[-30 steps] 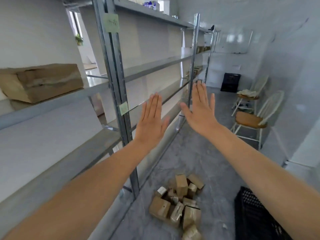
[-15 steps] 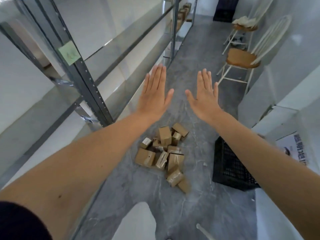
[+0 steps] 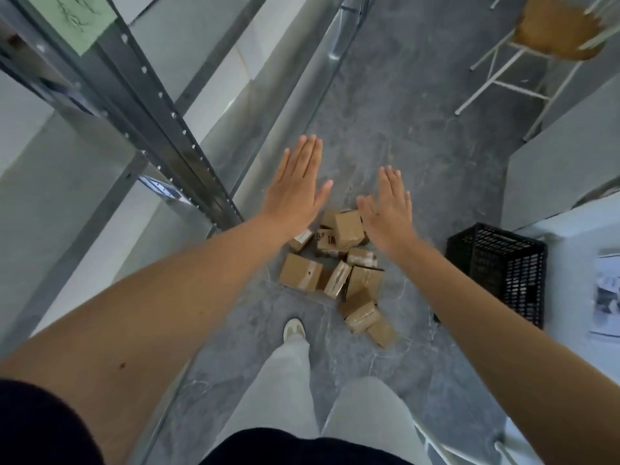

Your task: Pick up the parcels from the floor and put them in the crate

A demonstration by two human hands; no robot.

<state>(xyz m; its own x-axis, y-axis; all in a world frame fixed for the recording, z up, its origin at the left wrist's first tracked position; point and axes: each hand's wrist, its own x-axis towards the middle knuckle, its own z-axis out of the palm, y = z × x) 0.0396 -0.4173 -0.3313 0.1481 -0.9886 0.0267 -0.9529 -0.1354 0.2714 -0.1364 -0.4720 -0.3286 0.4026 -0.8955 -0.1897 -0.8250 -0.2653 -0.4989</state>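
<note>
Several small brown cardboard parcels (image 3: 339, 266) lie in a loose heap on the grey floor (image 3: 402, 135) ahead of my feet. A black slatted plastic crate (image 3: 500, 270) stands on the floor to the right of the heap. My left hand (image 3: 297, 193) is stretched out flat, fingers straight and together, high above the heap's left side. My right hand (image 3: 389, 209) is held out flat too, above the heap's far right corner, hiding part of one parcel. Neither hand touches or holds anything.
A grey metal shelving rack (image 3: 161, 129) with a perforated upright runs along the left of the narrow aisle. A white chair with a wooden seat (image 3: 553, 28) stands at the far right. White walls close in on the right. My legs and one shoe (image 3: 294, 330) show below.
My view has tilted down from the shelves to the floor. The parcels and crate have come to the middle of the view. Both hands stay flat and held out.
</note>
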